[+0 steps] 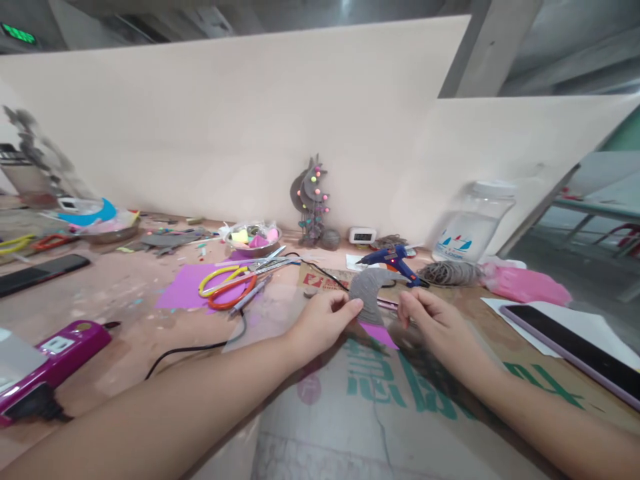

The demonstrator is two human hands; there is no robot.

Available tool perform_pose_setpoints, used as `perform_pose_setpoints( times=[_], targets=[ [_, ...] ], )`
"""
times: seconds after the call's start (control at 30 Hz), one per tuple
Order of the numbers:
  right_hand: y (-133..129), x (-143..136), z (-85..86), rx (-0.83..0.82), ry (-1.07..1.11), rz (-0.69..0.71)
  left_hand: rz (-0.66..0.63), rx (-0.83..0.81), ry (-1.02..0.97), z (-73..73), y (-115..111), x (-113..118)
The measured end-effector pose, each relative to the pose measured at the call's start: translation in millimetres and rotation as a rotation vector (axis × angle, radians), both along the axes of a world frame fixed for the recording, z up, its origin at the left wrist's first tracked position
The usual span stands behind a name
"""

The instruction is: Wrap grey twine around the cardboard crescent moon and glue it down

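Note:
A curved piece wrapped in grey yarn is pinched at its left edge between the thumb and fingers of my left hand. Purple paper shows at its lower end. Just right of the piece, my right hand is raised with its fingers curled together; whatever they hold is too small to make out. Behind both hands lies a blue glue gun. A grey yarn bundle rests to the right of the gun.
Scissors with yellow and red handles lie on purple paper at left. Behind stand a bowl of paper pieces, a grey moon ornament, a small clock and a clear jar. A phone lies right.

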State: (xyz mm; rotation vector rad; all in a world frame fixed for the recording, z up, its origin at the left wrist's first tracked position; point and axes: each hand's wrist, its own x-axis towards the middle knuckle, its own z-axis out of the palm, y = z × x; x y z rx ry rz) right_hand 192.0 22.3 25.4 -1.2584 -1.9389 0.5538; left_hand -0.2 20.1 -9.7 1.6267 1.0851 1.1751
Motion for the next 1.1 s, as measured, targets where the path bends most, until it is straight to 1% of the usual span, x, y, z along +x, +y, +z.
perform_pose_setpoints(
  times=[0.13,0.3,0.4,0.5,0.63,0.7,0.8,0.87,0.93,1.03,1.1],
  targets=[
    [0,-2,0.5,0.002,-0.024,-0.007,-0.004,0.015,-0.015,1.4,-1,0],
    [5,-2,-5.5,-0.043,0.017,0.017,0.014,0.013,0.013,2.3,-2,0],
    [6,-1,-8.9,-0.037,0.027,0.029,-0.006,0.023,0.01,0.9,-1,0],
    [5,0,-12.9,-0.041,0.049,0.07,-0.024,0.034,0.015,0.4,-1,0],
    [5,-1,-17.2,-0.125,0.144,0.121,-0.047,-0.035,0.007,3.2,-3,0],
    [6,-1,-17.1,-0.146,0.175,0.114,-0.04,-0.039,0.022,5.4,-5,0],
    [6,0,-14.2,-0.114,0.205,0.106,-0.078,-0.051,0.01,8.2,-9,1],
    [5,1,-11.9,-0.075,0.168,0.121,-0.112,-0.054,-0.009,9.5,-11,1],
    [4,1,-10.8,-0.056,0.12,0.143,-0.119,-0.041,-0.007,9.9,-12,2],
    [3,-1,-12.4,-0.094,0.138,0.195,-0.089,-0.023,0.018,8.4,-12,2],
    [4,-2,-14.7,-0.148,0.173,0.222,-0.113,-0.03,0.017,6.7,-11,1]
  ],
)
